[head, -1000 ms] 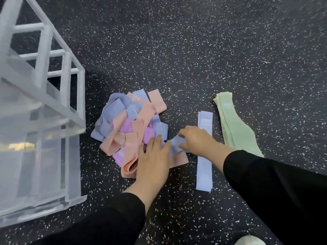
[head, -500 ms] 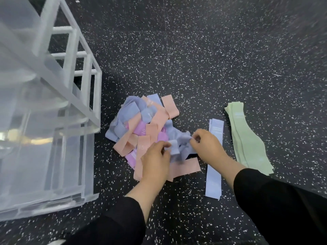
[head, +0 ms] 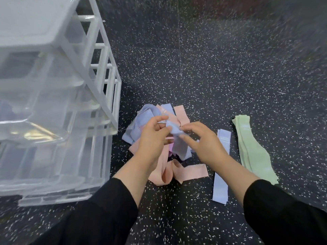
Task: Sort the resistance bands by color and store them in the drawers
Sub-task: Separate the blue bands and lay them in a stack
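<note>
Above the mixed heap of peach, purple and blue fabric bands [head: 166,167], my left hand [head: 152,138] and right hand [head: 203,144] both pinch one pale blue fabric band [head: 177,137].

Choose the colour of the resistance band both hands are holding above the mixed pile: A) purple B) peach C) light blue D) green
C: the left hand and right hand both pinch a light blue band between their fingers.

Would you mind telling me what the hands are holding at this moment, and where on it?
Both hands pinch one blue band at its upper end: left hand and right hand either side, above the mixed pile.
</note>
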Tool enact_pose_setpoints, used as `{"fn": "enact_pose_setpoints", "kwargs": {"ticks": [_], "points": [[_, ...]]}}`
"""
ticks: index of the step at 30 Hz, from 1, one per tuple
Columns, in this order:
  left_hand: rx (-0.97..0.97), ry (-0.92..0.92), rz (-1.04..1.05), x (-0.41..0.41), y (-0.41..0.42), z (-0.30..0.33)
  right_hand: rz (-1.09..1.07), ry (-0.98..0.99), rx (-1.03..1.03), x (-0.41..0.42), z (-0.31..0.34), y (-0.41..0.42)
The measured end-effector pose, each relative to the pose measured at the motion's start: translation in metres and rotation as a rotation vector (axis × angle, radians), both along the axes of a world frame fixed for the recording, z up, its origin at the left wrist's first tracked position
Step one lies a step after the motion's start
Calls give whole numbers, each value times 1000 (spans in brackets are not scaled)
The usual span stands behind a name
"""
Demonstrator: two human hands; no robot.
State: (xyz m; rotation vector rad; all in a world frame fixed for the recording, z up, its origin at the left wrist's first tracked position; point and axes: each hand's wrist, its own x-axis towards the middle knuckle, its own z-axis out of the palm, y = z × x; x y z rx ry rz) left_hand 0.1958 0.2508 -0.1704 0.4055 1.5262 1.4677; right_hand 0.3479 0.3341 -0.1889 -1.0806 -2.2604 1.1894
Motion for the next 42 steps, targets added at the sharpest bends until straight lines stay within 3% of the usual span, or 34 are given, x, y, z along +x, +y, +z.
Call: {"fn": "enact_pose_setpoints", "kwargs": {"ticks": [3, 11, 16, 20, 24, 29, 32, 35, 39, 42], "points": [[-26, 98, -22, 1, -6, -2, -59, -3, 36, -2, 5, 2], [-9, 514, 62, 8, -8, 3, -281, 169, -125, -8, 38, 15], [-58, 290, 20, 28, 3, 19, -284, 211, -88, -4, 39, 7], [-3, -35, 15, 38, 8, 25, -79, 129, 108, -1, 30, -3], [8, -100, -28, 33, 10, 32, 77, 57, 262, -1, 26, -8], [22, -26, -41, 27, 9, 43, 4, 149, 151, -3, 36, -7], [-32, 85, -57, 20, 9, 53, -81, 153, -55, -6, 45, 0], [24, 184, -122, 16, 12, 65, 17, 159, -232, -8, 53, 4], [22, 408, -204, 10, 17, 75, 27, 206, -262, -12, 56, 3], [46, 417, -155, 4, 21, 71, -52, 223, -276, -15, 51, 6]]}}
